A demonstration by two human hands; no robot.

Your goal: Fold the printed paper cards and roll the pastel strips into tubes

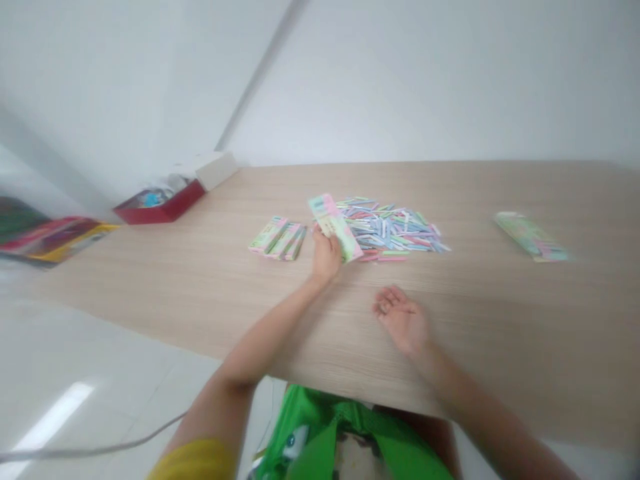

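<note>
My left hand (326,257) grips a flat bundle of pastel paper strips (334,225), which rises from it and tilts across the near edge of a loose heap of similar strips (393,230) in blue, pink, green and white. To the left of that hand, a neat bunch of green and pink strips (279,239) lies on the wooden table (320,300). Another bunch (531,237) lies far to the right. My right hand (403,320) is palm up over the tabletop, fingers loosely curled, holding nothing.
A red open box (161,205) and a white box (216,169) stand past the table's far left corner. Colourful flat packages (55,239) lie further left. A green bag (345,440) sits below the near edge, and a grey cable (90,452) crosses the tiled floor.
</note>
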